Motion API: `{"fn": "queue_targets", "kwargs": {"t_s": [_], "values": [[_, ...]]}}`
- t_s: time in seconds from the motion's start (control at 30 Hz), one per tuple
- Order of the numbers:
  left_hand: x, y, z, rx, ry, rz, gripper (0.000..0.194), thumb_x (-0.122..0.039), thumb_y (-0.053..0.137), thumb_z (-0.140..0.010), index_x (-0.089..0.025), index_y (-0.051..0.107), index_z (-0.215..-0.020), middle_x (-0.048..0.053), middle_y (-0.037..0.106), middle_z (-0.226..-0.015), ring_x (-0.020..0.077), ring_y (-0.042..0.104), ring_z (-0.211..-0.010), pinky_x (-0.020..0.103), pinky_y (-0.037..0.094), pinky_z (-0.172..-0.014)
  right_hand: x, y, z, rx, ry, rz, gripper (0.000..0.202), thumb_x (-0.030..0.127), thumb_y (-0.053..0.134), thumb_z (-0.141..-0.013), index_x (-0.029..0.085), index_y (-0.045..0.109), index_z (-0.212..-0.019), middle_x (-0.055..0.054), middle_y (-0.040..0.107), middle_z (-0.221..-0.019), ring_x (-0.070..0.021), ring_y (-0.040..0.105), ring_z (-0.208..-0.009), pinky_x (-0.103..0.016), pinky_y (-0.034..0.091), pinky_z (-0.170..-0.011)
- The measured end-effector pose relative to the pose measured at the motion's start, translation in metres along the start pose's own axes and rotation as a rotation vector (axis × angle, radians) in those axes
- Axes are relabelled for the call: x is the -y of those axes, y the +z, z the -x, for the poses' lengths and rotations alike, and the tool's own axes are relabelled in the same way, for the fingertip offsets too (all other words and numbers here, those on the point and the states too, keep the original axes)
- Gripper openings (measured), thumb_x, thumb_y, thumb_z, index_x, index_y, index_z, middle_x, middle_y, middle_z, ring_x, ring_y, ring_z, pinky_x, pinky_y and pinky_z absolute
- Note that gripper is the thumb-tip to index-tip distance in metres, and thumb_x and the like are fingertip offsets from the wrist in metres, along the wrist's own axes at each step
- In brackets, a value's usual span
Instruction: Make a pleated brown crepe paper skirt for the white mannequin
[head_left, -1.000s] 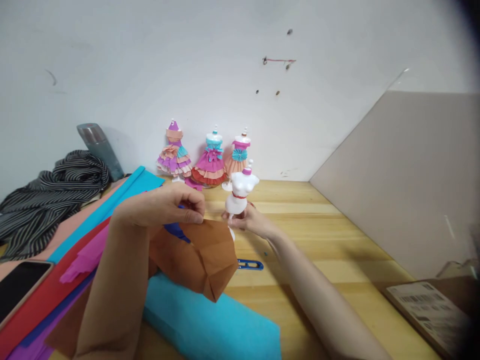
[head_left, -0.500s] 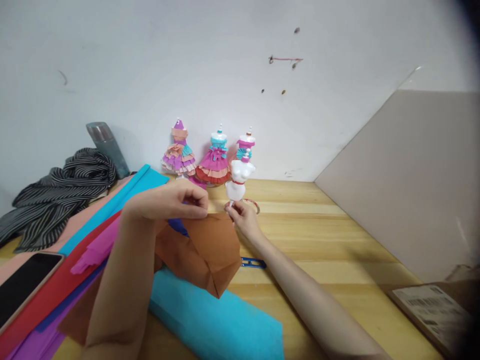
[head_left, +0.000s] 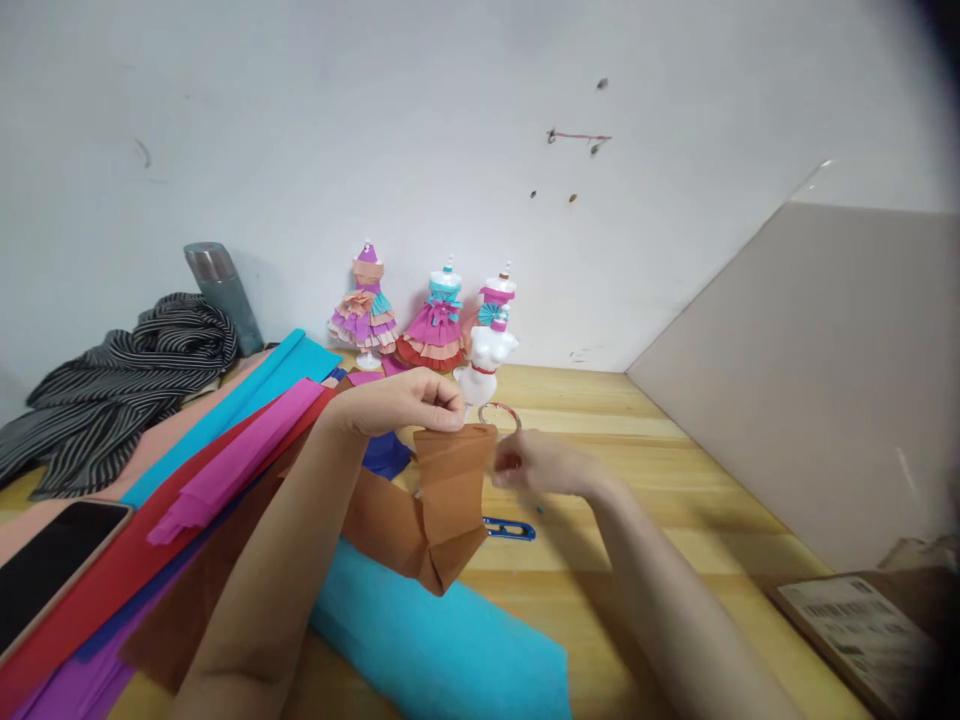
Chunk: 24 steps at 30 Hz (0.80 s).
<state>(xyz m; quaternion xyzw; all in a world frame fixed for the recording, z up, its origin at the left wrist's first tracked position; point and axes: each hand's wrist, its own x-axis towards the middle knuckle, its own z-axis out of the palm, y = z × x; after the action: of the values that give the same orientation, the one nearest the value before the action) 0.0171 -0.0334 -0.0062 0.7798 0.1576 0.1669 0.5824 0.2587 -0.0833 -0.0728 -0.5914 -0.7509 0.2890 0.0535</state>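
My left hand is closed, its fingertips pinching the upper edge of a folded brown sheet of crepe paper. The sheet hangs down in creased folds. To its right my right hand is apart from the paper and blurred by motion; its fingers look curled, but whether they hold anything cannot be made out. Just behind the paper stands a small white dress-form mannequin with a red band at its waist and pink at its neck. A blue-handled snipping tool lies on the table, partly covered by the paper.
Several small mannequins in paper dresses stand at the wall. Coloured paper sheets, a phone, striped cloth and a bottle lie or stand left. A turquoise roll is in front; a cardboard box sits right.
My right hand has let go of the paper's right end and moved right. My left hand has shifted right with the brown paper, which now hangs narrower. The view has shifted slightly.
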Motion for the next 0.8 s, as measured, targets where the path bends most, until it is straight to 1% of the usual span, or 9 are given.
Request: {"fn": "queue_targets", "kwargs": {"t_s": [0.1, 0.2, 0.37, 0.43, 0.5, 0.6, 0.67, 0.73, 0.8], "values": [[0.001, 0.002, -0.003, -0.021, 0.013, 0.075, 0.023, -0.033, 0.065, -0.076, -0.014, 0.057, -0.066, -0.002, 0.046, -0.067, 0.0101, 0.040, -0.065, 0.023, 0.030, -0.061, 0.013, 0.015, 0.024, 0.102, -0.022, 0.143, 0.016, 0.020, 0.074, -0.057, 0.018, 0.064, -0.070, -0.002, 0.065, -0.067, -0.0174, 0.058, -0.061, -0.026, 0.032, -0.056], [0.002, 0.009, -0.008, -0.037, 0.007, 0.162, 0.022, -0.033, 0.065, -0.074, -0.014, 0.057, -0.066, -0.001, 0.048, -0.069, 0.0106, 0.043, -0.067, 0.022, 0.032, -0.062, 0.019, 0.036, 0.044, 0.109, -0.050, 0.201, 0.023, 0.011, 0.064, -0.062, 0.019, 0.062, -0.084, -0.006, 0.067, -0.089, -0.0196, 0.059, -0.077, -0.027, 0.032, -0.062], [0.010, 0.022, -0.007, -0.025, -0.082, 0.305, 0.029, -0.036, 0.067, -0.070, -0.015, 0.050, -0.061, -0.004, 0.041, -0.057, 0.0068, 0.034, -0.051, 0.021, 0.024, -0.049, -0.003, 0.049, 0.069, 0.061, -0.020, 0.142, 0.015, 0.009, 0.050, -0.068, 0.019, 0.051, -0.078, 0.000, 0.058, -0.069, -0.0127, 0.046, -0.059, -0.026, 0.025, -0.054], [0.014, 0.026, -0.001, -0.041, -0.125, 0.347, 0.029, -0.036, 0.066, -0.069, -0.016, 0.048, -0.061, -0.006, 0.039, -0.054, 0.0058, 0.031, -0.047, 0.020, 0.022, -0.046, -0.022, 0.051, 0.073, 0.004, -0.003, -0.103, 0.014, 0.009, 0.048, -0.064, 0.020, 0.048, -0.072, 0.002, 0.053, -0.064, -0.0115, 0.041, -0.057, -0.026, 0.025, -0.053], [0.018, 0.031, 0.006, -0.060, -0.160, 0.375, 0.029, -0.035, 0.066, -0.069, -0.016, 0.047, -0.060, -0.007, 0.036, -0.051, 0.0049, 0.027, -0.045, 0.020, 0.019, -0.044, -0.038, 0.052, 0.074, 0.019, 0.039, -0.499, 0.009, 0.013, 0.049, -0.060, 0.019, 0.048, -0.066, 0.002, 0.050, -0.060, -0.0112, 0.042, -0.055, -0.025, 0.027, -0.051], [0.021, 0.036, 0.013, -0.065, -0.196, 0.387, 0.028, -0.033, 0.066, -0.069, -0.015, 0.048, -0.057, -0.008, 0.033, -0.049, 0.0045, 0.023, -0.044, 0.021, 0.016, -0.043, -0.046, 0.050, 0.073, 0.022, 0.039, -0.745, 0.006, 0.025, 0.046, -0.064, 0.020, 0.045, -0.068, -0.001, 0.054, -0.063, -0.0121, 0.049, -0.051, -0.025, 0.033, -0.048], [0.021, 0.038, 0.015, -0.060, -0.207, 0.383, 0.026, -0.032, 0.066, -0.068, -0.014, 0.050, -0.057, -0.007, 0.033, -0.050, 0.0046, 0.023, -0.045, 0.021, 0.014, -0.044, -0.034, 0.042, 0.073, -0.076, -0.053, -0.959, 0.013, 0.025, 0.050, -0.062, 0.019, 0.048, -0.074, 0.000, 0.054, -0.063, -0.0097, 0.045, -0.045, -0.024, 0.030, -0.044], [0.020, 0.039, 0.014, -0.055, -0.211, 0.378, 0.026, -0.030, 0.067, -0.069, -0.014, 0.050, -0.057, -0.007, 0.034, -0.051, 0.0047, 0.024, -0.047, 0.022, 0.013, -0.044, -0.012, 0.031, 0.073, -0.200, -0.161, -1.153, 0.021, 0.023, 0.058, -0.063, 0.020, 0.053, -0.083, 0.003, 0.051, -0.062, -0.0046, 0.027, -0.038, -0.023, 0.018, -0.040], [0.019, 0.041, 0.013, -0.060, -0.216, 0.378, 0.027, -0.029, 0.066, -0.070, -0.014, 0.048, -0.056, -0.006, 0.035, -0.051, 0.0048, 0.025, -0.047, 0.022, 0.013, -0.045, 0.014, 0.020, 0.068, -0.226, -0.222, -1.130, 0.040, 0.030, 0.065, -0.066, 0.022, 0.056, -0.105, 0.004, 0.048, -0.063, -0.0069, 0.029, -0.043, -0.023, 0.018, -0.041]]}}
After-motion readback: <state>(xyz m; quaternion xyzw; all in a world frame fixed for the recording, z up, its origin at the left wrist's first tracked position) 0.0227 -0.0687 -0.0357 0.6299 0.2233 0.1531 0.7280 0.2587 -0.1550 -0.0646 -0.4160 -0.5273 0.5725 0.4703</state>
